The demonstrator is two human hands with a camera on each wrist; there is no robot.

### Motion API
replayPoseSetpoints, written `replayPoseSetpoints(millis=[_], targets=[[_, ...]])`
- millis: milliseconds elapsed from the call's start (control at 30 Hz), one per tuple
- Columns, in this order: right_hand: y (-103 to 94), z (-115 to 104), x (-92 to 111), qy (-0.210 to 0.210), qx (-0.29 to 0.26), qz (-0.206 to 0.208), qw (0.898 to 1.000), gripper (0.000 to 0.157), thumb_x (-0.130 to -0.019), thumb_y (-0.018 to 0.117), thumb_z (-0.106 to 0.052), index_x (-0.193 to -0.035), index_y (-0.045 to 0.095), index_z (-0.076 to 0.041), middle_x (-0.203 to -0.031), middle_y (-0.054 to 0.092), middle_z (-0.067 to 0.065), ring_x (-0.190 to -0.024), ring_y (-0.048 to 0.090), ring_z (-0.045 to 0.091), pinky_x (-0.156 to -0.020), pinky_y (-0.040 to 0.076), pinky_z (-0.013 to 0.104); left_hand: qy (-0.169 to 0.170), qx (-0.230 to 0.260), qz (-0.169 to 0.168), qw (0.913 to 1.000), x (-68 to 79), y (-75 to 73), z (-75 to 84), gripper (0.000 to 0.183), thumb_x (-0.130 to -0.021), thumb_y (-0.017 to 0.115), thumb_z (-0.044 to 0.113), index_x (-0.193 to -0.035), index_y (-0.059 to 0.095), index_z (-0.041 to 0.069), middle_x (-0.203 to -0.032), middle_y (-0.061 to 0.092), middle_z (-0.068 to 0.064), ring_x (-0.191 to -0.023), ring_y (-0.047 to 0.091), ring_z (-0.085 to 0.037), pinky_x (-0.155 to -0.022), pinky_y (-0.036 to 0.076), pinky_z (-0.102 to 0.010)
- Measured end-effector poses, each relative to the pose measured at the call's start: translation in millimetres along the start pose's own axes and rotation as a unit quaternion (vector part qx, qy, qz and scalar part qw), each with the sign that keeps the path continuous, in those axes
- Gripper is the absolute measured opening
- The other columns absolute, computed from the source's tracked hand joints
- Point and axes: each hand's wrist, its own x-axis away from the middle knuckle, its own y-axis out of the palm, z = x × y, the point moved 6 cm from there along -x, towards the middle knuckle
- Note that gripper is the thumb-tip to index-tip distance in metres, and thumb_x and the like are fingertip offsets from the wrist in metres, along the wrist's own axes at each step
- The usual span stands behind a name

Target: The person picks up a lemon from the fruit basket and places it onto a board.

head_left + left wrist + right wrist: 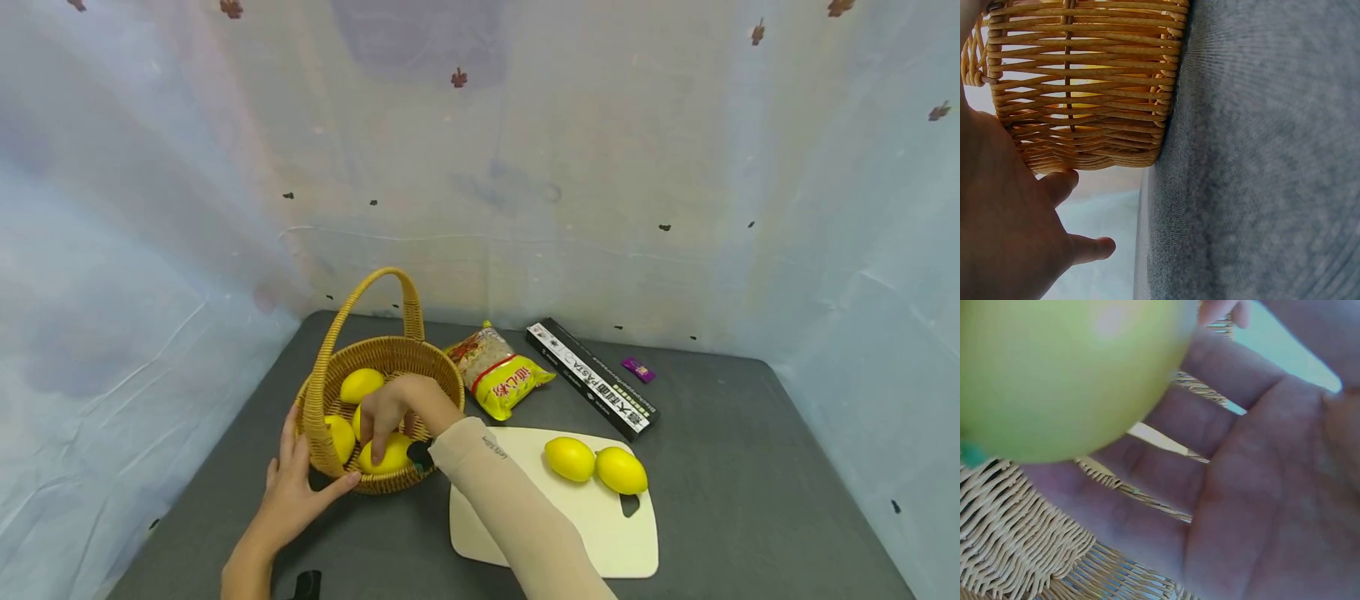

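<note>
At the left side of the dark table, a wicker basket with an arched handle holds several lemons, and both hands are at it. The right hand reaches down over the near rim into the basket, fingers pointing downward onto the nearest lemon; in the right wrist view the fingers look spread and fairly straight beside the fruit, so whether they have closed round it I cannot tell. That lemon lies against the near wall of the basket, directly under the right hand, its long axis running roughly left to right. The left hand rests flat against the outside of the basket's near left wall, fingers extended and thumb splayed, steadying it rather than gripping. The right hand is plainly the nearer to the fruit. To the right, two more lemons sit touching on a pale cutting board.
</note>
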Motion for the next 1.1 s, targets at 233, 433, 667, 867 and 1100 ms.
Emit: replayPoseSetpoints(millis=[233, 433, 667, 867, 1100], targets=[[-1.7, 4.2, 8.0, -0.081, 0.014, 0.027, 0.996, 0.047, -0.088, 0.079, -0.025, -0.132, 0.067, -0.014, -0.121, 0.066, -0.009, -0.103, 0.062, 0.006, -0.086, 0.055, 0.029, 0.005, -0.001, 0.001, 1.0, -0.7, 1.0, 0.8, 0.087, -0.089, 0.076, 0.037, -0.155, 0.024, 0.012, -0.16, -0.031, 0.004, -0.145, 0.0, -0.056, -0.092, -0.001, -0.086], [-1.8, 9.0, 11.3, -0.159, 0.022, 0.031, 0.987, 0.049, -0.09, 0.076, -0.024, -0.135, 0.064, -0.009, -0.128, 0.065, -0.004, -0.114, 0.059, 0.006, -0.088, 0.047, 0.018, 0.01, -0.003, 0.006, 0.9999, -0.7, 0.2, -0.6, 0.086, -0.089, 0.076, 0.036, -0.154, 0.026, 0.009, -0.16, -0.031, 0.005, -0.144, 0.002, -0.058, -0.092, -0.003, -0.087], [-0.5, 15.1, 18.6, -0.191, 0.005, 0.051, 0.98, 0.05, -0.091, 0.075, -0.024, -0.137, 0.062, -0.007, -0.132, 0.064, -0.002, -0.12, 0.056, 0.006, -0.093, 0.045, 0.017, 0.009, -0.005, 0.001, 0.9999, -1.2, 0.4, 1.6, 0.097, -0.088, 0.076, 0.037, -0.16, 0.015, 0.015, -0.16, -0.031, 0.006, -0.145, 0.0, -0.056, -0.092, -0.002, -0.087], [1.8, 19.0, 24.7, -0.22, -0.007, 0.094, 0.971, 0.048, -0.092, 0.074, -0.024, -0.135, 0.063, -0.005, -0.129, 0.066, 0.0, -0.115, 0.059, 0.007, -0.093, 0.045, 0.016, 0.014, -0.006, 0.002, 0.9999, -1.1, -0.2, 1.8, 0.105, -0.088, 0.077, 0.037, -0.162, 0.002, 0.025, -0.16, -0.031, 0.006, -0.147, -0.005, -0.051, -0.092, -0.004, -0.087], [3.7, 24.6, 38.3, -0.249, -0.051, 0.135, 0.958, 0.043, -0.093, 0.073, -0.02, -0.131, 0.065, -0.002, -0.121, 0.069, 0.002, -0.103, 0.062, 0.005, -0.087, 0.048, 0.016, 0.021, -0.005, 0.001, 0.9998, -2.3, -0.2, 1.2, 0.106, -0.088, 0.077, 0.036, -0.162, 0.0, 0.028, -0.16, -0.031, 0.005, -0.147, -0.006, -0.052, -0.091, -0.003, -0.087]])
